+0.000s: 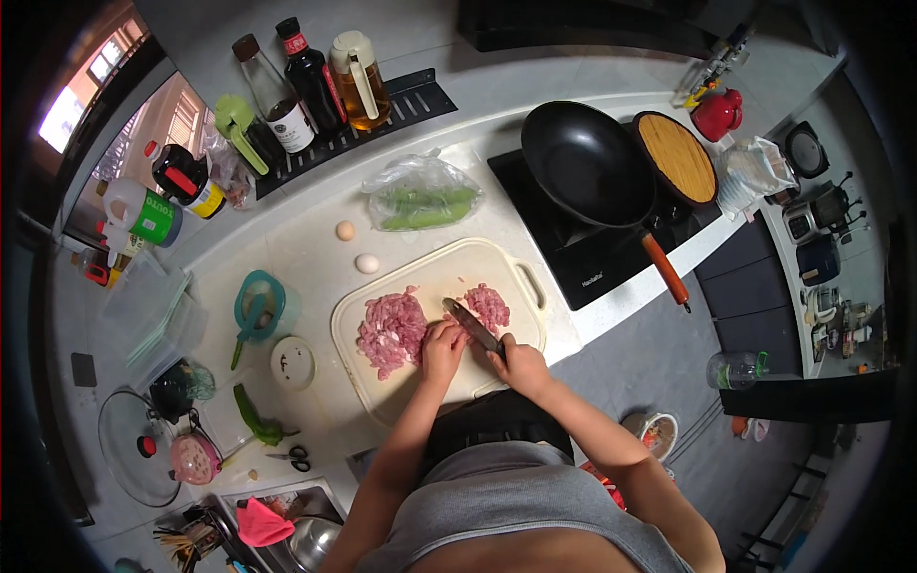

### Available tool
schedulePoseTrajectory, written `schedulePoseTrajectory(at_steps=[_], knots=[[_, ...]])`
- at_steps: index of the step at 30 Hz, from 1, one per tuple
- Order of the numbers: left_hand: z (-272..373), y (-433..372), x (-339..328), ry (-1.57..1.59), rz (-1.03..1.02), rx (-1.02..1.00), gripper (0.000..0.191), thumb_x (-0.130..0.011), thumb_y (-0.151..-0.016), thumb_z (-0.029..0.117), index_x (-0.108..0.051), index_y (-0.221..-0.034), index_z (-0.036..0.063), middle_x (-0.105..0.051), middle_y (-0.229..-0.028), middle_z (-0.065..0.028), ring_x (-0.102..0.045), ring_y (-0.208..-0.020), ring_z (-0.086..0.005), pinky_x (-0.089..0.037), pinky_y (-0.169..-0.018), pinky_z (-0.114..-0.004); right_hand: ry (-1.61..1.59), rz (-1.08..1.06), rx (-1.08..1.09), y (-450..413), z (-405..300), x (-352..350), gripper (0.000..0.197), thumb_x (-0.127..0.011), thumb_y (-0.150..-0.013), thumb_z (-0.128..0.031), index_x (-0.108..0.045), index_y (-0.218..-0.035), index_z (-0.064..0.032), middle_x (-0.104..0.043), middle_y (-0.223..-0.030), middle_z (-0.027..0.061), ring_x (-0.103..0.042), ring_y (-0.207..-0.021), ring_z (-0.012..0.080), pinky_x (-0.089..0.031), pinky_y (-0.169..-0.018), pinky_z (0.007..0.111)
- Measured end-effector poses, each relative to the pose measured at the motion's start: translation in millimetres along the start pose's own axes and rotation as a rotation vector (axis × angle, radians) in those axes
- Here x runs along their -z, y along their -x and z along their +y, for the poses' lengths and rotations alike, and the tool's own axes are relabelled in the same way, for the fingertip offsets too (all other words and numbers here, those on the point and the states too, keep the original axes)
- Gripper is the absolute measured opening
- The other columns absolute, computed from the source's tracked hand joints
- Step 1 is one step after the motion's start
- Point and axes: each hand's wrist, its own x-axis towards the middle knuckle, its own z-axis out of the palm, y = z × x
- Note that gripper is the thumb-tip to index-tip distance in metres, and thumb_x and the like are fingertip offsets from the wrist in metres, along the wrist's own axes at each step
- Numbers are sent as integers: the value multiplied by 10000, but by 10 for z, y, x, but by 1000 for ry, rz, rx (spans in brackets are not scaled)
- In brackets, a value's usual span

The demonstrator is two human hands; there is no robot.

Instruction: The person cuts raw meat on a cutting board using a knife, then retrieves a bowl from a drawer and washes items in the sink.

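A kitchen knife [473,326] is gripped by its handle in my right hand [522,367], its blade slanting up and left over a plastic cutting board [401,405]. My left hand [442,349] rests beside the blade with its fingers bent against raw meat; their tips partly hide that meat. Left of it lies a larger pile of cut raw meat [392,331]. A smaller pile of meat pieces [488,306] is at the right of the blade. Two eggs, one brown [345,230] and one pale [367,263], lie beyond the board near a plastic bag of green vegetables [424,206].
An induction cooktop [566,265] at the right bears a black wok [591,165], its handle jutting over the edge. Left of the board are a small white dish [293,363], a teal container [286,304], a green pepper [254,419] and scissors [297,458]. Bottles [315,86] line the back.
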Motion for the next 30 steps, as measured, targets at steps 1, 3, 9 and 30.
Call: schedulePoseTrajectory(at_steps=[1,3,9,30], knots=[[-6,5,-6,-6,-8,9,125,-664,-709,62,-605,-806,9,-593,-900,-121,-564,-849,-306,-467,-736,-381,33,-39,2,26,-40,26,321,-544,-832,-296,-458,-874,10,-578,-590,218,-587,-558,384,-477,-525,454],[-20,15,-22,-13,-13,23,118,-663,-704,58,-606,-797,12,-592,-891,-121,-561,-841,-308,-465,-732,-383,75,-48,11,53,-76,16,306,-544,-830,-287,-464,-887,3,-590,-595,202,-594,-553,370,-486,-522,444],[-33,41,-70,-157,-60,24,137,-625,-672,13,-612,-808,20,-591,-892,-120,-556,-855,-321,-461,-752,-396,90,28,-31,-128,-108,-404,336,-542,-836,-289,-453,-882,33,-567,-570,225,-578,-522,389,-473,-479,459],[-76,-10,65,-70,-60,69,126,-634,-709,53,-605,-820,2,-586,-889,-144,-564,-844,-314,-472,-729,-378,-4,4,52,-120,-56,-39,374,-546,-829,-313,-457,-919,38,-580,-610,236,-590,-580,392,-482,-540,462]])
